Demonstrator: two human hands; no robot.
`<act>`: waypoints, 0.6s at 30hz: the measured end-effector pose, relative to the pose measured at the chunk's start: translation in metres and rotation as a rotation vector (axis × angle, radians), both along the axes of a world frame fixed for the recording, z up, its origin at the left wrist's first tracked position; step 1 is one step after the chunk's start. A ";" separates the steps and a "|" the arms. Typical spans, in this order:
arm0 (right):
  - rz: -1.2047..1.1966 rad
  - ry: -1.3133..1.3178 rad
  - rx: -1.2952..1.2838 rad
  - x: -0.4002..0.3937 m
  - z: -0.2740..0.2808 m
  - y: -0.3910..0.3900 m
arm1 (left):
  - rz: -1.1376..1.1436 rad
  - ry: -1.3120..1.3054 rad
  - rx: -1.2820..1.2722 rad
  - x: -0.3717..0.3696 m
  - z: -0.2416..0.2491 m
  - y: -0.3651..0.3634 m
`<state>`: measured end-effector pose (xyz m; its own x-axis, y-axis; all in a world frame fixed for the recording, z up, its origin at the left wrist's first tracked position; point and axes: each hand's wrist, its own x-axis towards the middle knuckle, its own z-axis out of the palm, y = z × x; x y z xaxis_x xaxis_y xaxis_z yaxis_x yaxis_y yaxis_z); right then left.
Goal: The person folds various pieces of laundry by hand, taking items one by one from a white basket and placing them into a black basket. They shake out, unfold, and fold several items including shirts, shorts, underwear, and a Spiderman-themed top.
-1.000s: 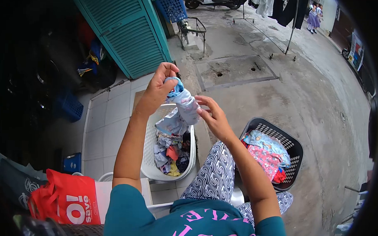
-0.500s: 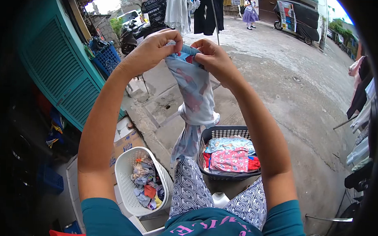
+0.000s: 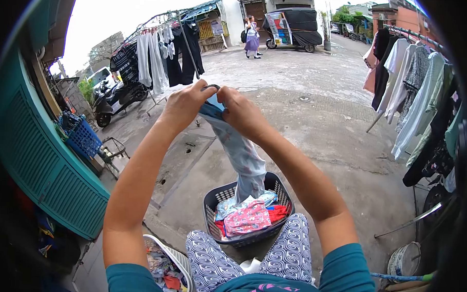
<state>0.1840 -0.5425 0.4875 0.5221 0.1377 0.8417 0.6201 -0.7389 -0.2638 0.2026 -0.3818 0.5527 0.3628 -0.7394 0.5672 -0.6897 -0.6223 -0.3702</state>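
Left fingers (image 3: 197,87), right fingers (image 3: 231,98): clamped on one light-blue garment (image 3: 237,152) (unfolded). Below: flat-laid clothes (image 3: 247,219), gray basket (image 3: 264,236). Lower left: jumbled clothes (image 3: 163,270).

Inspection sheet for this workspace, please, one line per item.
Surface: grey concrete ground, rough, two small holes at left
Job's things: light-blue patterned garment hanging over dark basket; folded clothes inside; white basket of mixed cloth, partly out of frame
Clutter: blue basket at left, pail at right
Hands: left hand and right hand both grip the garment's top
Cables: nothing seen
Surroundings: hung clothes at right, motorbike, covered vehicle, passers-by
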 end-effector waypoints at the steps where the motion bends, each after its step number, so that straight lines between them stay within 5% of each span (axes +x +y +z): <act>1: -0.155 -0.011 -0.063 -0.013 0.006 0.001 | 0.040 0.087 -0.043 -0.006 0.003 -0.005; 2: -0.178 -0.012 -0.066 -0.014 0.005 -0.002 | 0.017 0.085 -0.045 0.001 0.002 -0.008; 4: -0.358 -0.094 -0.228 -0.012 0.000 -0.006 | -0.300 0.604 -0.321 0.009 0.002 -0.010; 5: -0.382 -0.035 -0.262 -0.011 -0.004 -0.008 | -0.156 0.829 -0.440 0.006 0.002 -0.010; 9: -0.381 0.107 -0.311 -0.016 -0.024 -0.006 | -0.177 1.287 -0.845 0.012 -0.001 -0.005; 10: -0.379 0.116 -0.311 -0.016 -0.029 -0.008 | -0.173 1.295 -0.845 0.017 -0.005 -0.001; 13: -0.047 0.108 -0.260 -0.008 -0.047 -0.019 | -0.076 0.676 -0.418 0.021 -0.014 0.011; 16: 0.165 0.226 -0.313 -0.004 -0.043 -0.043 | -0.102 0.642 -0.359 0.038 -0.025 0.028; 18: -0.048 0.238 -0.340 -0.010 -0.033 -0.052 | -0.132 0.688 -0.356 0.034 -0.029 0.032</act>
<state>0.1744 -0.5948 0.4547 0.7089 0.3576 0.6079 0.5341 -0.8351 -0.1316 0.2367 -0.3498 0.5242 0.6402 -0.6165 0.4583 -0.7682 -0.5201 0.3734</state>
